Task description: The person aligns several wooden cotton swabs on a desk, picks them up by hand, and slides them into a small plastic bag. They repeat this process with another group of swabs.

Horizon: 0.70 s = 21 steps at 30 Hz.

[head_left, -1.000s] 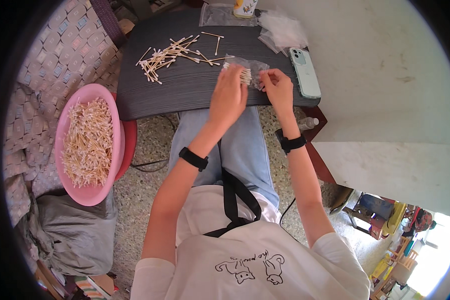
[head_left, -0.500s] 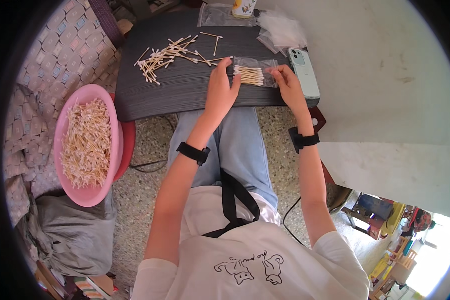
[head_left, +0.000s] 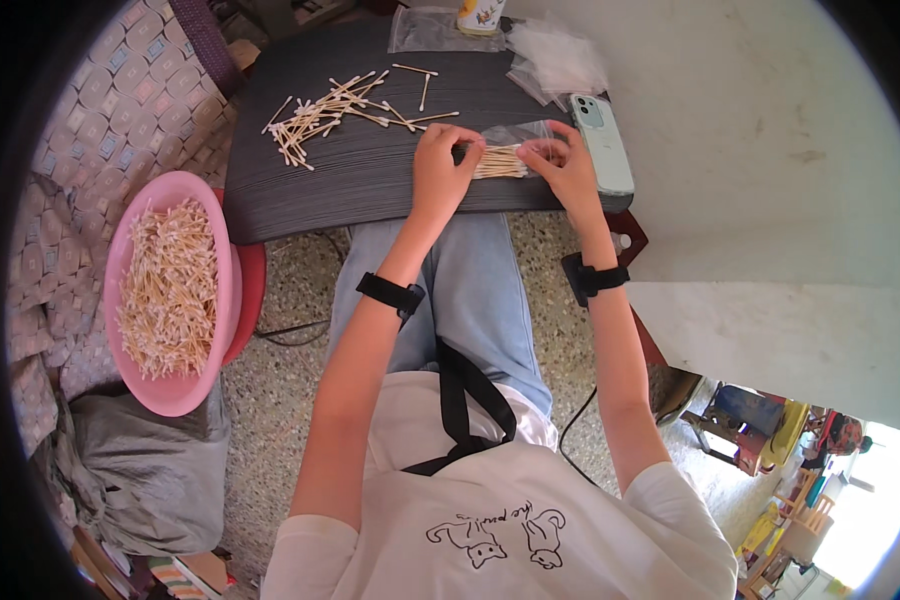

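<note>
A small clear plastic bag lies near the front right of the dark table, with a neat row of cotton swabs inside it. At its left end my left hand is closed, thumb and fingers pinching the edge. My right hand grips the right end, its fingers curled over the film and the thumb beneath. The fingers partly hide both ends of the bag. Left of my hands, a loose heap of cotton swabs is spread on the table, and a few stray ones lie beside it.
A phone lies right of my right hand. Behind are a stack of empty clear bags, another flat bag and a printed cup. A pink basin full of swabs stands left of the table.
My right hand has shifted left and gripped the bag's film more fully. My left hand has closed from nearly straight fingers into a pinch at the bag's left end.
</note>
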Tool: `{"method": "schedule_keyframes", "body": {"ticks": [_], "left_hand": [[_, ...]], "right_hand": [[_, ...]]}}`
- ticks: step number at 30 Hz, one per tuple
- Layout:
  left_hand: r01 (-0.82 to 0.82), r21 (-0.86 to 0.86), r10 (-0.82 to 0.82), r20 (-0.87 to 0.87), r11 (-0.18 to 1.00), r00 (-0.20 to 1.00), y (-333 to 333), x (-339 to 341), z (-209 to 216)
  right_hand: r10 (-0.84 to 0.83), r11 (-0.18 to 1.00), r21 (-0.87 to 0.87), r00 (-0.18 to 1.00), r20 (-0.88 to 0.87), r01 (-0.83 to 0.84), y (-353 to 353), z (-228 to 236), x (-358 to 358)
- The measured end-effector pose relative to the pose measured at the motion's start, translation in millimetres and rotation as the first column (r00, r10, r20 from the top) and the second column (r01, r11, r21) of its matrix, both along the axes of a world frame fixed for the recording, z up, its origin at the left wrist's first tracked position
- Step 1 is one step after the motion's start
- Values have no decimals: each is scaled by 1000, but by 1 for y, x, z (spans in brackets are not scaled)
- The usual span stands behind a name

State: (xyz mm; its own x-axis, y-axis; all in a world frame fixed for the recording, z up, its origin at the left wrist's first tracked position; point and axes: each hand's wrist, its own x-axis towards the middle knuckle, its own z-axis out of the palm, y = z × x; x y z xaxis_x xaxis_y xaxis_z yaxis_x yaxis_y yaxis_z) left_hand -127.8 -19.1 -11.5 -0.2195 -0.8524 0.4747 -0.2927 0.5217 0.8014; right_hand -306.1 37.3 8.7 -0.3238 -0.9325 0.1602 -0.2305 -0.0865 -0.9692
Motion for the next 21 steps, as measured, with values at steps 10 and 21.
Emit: {"method": "schedule_keyframes", "body": {"ticks": [10,21], "left_hand": [[158,238,-98,-243,958,965,3,2,4],[9,43,-7,-49,999,999,2,-7,-4]], "right_hand": [[146,987,71,988,-56,-141,-8,4,1],[71,997,7,968,-241,-72,-9,-1,1]]}}
